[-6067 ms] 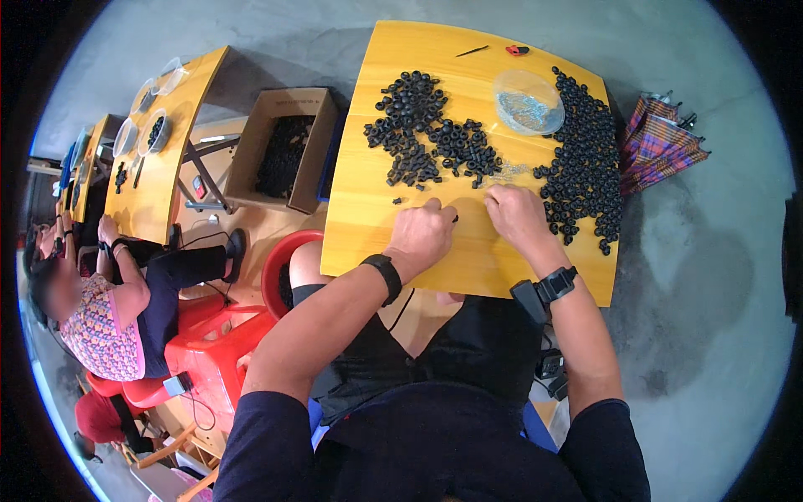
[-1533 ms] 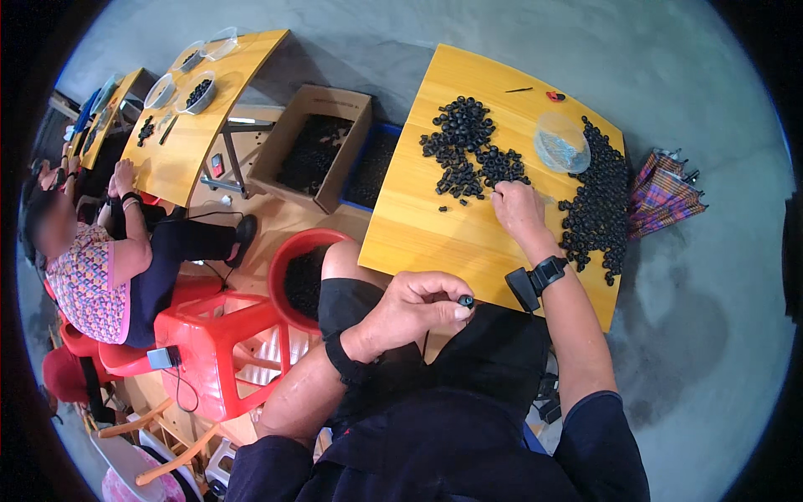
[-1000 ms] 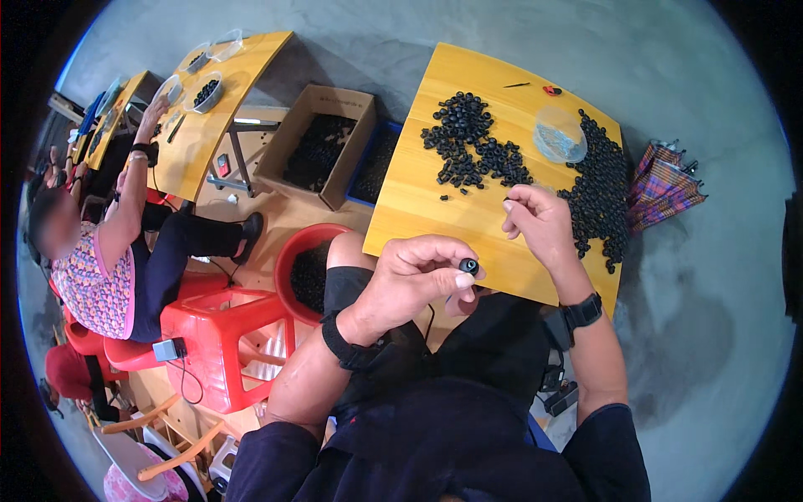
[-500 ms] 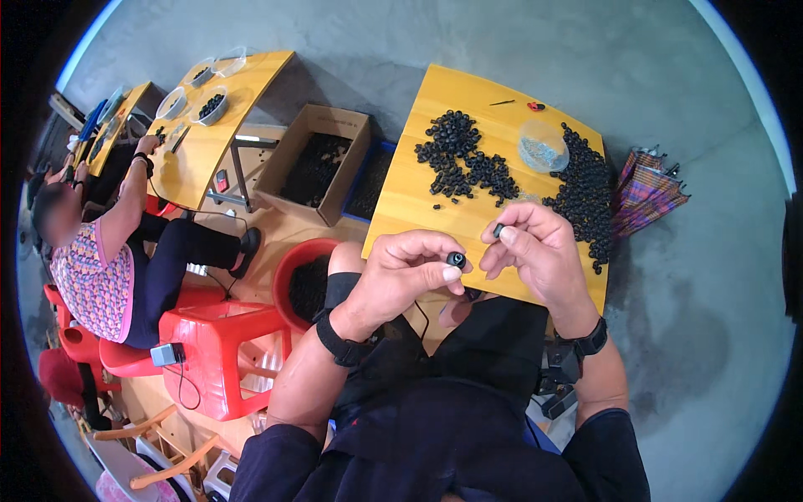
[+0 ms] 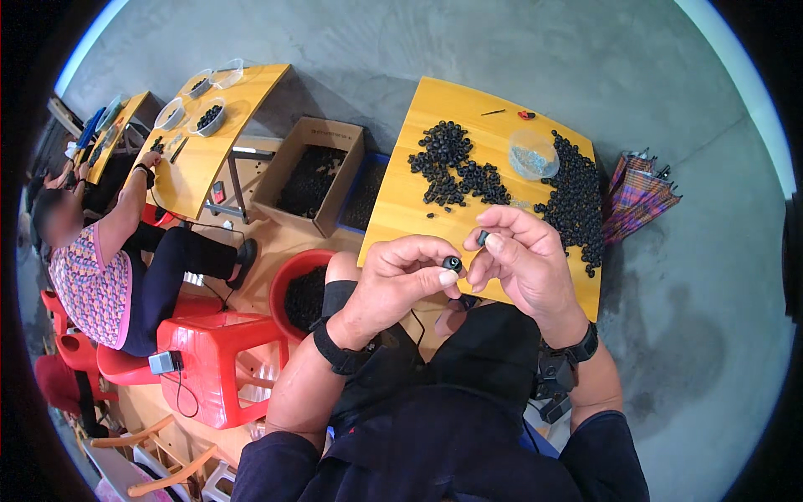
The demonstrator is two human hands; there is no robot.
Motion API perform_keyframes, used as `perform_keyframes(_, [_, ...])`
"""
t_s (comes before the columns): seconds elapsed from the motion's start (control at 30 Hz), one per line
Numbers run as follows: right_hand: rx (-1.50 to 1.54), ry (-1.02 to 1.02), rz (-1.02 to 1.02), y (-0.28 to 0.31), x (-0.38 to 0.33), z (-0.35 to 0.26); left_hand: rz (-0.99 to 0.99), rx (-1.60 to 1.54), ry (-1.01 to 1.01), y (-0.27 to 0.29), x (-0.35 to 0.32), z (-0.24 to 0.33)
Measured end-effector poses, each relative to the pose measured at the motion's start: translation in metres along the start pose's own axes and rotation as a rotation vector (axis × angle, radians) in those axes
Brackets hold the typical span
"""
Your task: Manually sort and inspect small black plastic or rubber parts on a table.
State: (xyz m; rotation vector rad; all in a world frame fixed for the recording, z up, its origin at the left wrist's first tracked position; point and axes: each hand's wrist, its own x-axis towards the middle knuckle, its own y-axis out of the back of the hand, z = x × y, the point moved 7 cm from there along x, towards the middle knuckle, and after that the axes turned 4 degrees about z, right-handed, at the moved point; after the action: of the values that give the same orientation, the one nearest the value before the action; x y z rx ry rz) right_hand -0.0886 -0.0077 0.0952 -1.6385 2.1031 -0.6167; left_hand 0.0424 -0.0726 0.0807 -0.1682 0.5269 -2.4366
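My left hand [image 5: 401, 280] pinches a small black round cap [image 5: 452, 263] between thumb and fingers, raised above the near edge of the yellow table [image 5: 406, 209]. My right hand [image 5: 523, 255] is close beside it, its fingertips holding a tiny dark piece [image 5: 483, 238]. The two hands nearly touch. On the table lie a heap of black caps [image 5: 452, 163] in the middle and a larger heap [image 5: 577, 197] on the right, with a clear plastic bowl [image 5: 533, 155] of small pale bits between them.
A cardboard box [image 5: 309, 176] and a red bucket [image 5: 299, 294], both with black parts, stand left of the table. A red stool [image 5: 213, 351] is nearer. A seated person [image 5: 109, 259] works at another yellow table [image 5: 205, 159]. A folded plaid umbrella [image 5: 636, 192] lies on the concrete floor.
Both hands left the tabletop and rose toward me. The left hand brought up a black cap, then the right hand came alongside with a small piece; they now meet in front of me.
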Motion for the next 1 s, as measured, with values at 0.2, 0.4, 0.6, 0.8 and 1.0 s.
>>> perform_keyframes(0.2, [-0.304,0.122,0.037,0.003,-0.003,-0.008,0.02,0.008,0.001,0.0,0.001,-0.004])
perform_keyframes(0.4, [-0.436,0.132,0.039,-0.008,-0.009,-0.015,0.014,0.038,0.064,0.0,0.003,-0.004])
perform_keyframes(0.6, [-0.567,0.23,-0.027,-0.017,-0.009,-0.017,-0.05,0.085,0.044,0.001,0.003,-0.003])
perform_keyframes(0.8, [-0.62,0.221,-0.027,-0.019,-0.007,-0.014,-0.045,0.08,0.077,0.004,0.003,-0.005])
perform_keyframes(1.0, [-0.649,0.249,-0.047,-0.017,-0.005,-0.01,-0.056,0.066,0.085,0.005,0.003,-0.008])
